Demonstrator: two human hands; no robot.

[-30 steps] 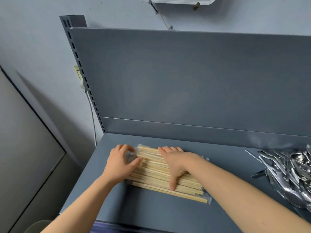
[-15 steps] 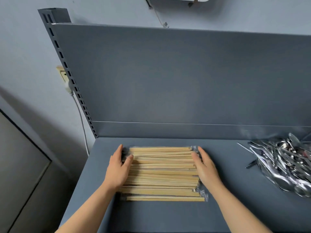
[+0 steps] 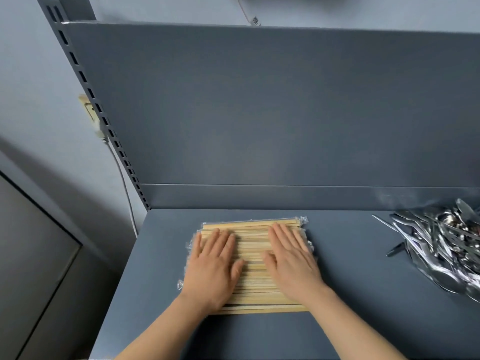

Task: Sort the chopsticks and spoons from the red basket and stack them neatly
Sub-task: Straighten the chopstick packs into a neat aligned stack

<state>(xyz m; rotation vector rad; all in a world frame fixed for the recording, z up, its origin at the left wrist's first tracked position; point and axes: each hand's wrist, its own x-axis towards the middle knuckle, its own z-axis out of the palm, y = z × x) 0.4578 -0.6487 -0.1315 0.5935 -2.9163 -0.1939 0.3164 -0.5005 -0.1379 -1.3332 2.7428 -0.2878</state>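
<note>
Both hands have come off the ends of the stack, where they stood half a second ago, and now lie flat on top of it. The left hand [image 3: 213,266] rests palm down on the left part, fingers straight and close together, thumb out toward the middle; it grips nothing. The right hand [image 3: 292,263] mirrors it on the right part, fingers straight and slightly spread, also holding nothing. Under them the wrapped wooden chopsticks [image 3: 253,289] lie side by side in a tidy block, running left to right, with clear wrapper ends sticking out at both sides. The block sits on the grey shelf [image 3: 363,294], toward its left half and a little out from the back panel [image 3: 259,113]. Well apart, at the right edge of the shelf, a loose heap of metal spoons [image 3: 446,245] lies tangled, with a small dark piece [image 3: 394,249] just beside it that I cannot identify. At the panel's left edge runs a slotted upright [image 3: 104,120]; behind it a plug [image 3: 91,113] sits on the wall with a cord [image 3: 122,172] hanging down.
</note>
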